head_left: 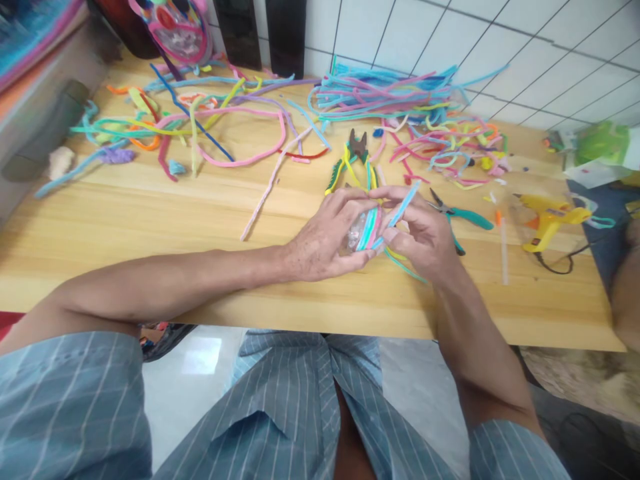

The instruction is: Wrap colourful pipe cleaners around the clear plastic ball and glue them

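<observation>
My left hand is closed around a small clear plastic container wrapped with bands of green, blue and pink pipe cleaner. My right hand pinches a light blue pipe cleaner against the container's side, its free end sticking up past the fingers. Yellow and green pipe cleaner ends hang out below the right hand. Just beyond the hands lie yellow-and-green handled pliers, jaws pointing away. Teal-handled pliers rest to the right of my right hand, partly hidden by it.
A big bundle of blue and pink pipe cleaners lies by the tiled wall. Loose coloured pieces spread over the back left, more scraps at back right. A yellow glue gun and a glue stick lie right.
</observation>
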Action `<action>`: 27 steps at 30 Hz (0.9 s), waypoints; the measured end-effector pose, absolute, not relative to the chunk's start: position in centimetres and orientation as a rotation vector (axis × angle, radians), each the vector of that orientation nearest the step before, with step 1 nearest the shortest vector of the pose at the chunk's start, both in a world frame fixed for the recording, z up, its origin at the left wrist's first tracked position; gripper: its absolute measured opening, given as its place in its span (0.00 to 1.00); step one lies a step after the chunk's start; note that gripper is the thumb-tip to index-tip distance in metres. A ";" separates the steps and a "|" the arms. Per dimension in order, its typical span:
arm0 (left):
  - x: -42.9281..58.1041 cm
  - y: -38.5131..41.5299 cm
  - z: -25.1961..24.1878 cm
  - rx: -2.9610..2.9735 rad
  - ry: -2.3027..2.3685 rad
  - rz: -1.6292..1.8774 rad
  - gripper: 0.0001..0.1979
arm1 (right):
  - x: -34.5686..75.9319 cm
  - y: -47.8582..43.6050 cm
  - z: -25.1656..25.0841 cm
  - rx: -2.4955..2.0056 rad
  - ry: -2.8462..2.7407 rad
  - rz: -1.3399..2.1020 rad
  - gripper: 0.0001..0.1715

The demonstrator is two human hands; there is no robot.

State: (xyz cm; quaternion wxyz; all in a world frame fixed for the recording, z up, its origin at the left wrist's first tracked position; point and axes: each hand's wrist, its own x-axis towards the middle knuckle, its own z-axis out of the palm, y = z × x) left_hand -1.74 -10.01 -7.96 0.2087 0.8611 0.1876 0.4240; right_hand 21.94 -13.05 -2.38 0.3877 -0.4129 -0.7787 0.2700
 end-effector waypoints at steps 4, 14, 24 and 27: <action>-1.8 -10.0 -8.0 2.382 0.533 1.195 0.35 | 22.5 -13.1 -1.7 -1.057 -2.073 0.667 0.16; -1.7 -9.9 -8.3 2.381 0.546 1.196 0.35 | 22.1 -13.5 -1.4 -1.062 -2.080 0.658 0.15; -1.6 -9.7 -8.6 2.355 0.495 1.253 0.36 | 21.5 -13.6 -2.0 -1.091 -1.716 1.033 0.13; -1.6 -9.6 -8.8 2.364 0.485 1.247 0.36 | 21.4 -13.4 -2.3 -1.085 -1.559 1.138 0.15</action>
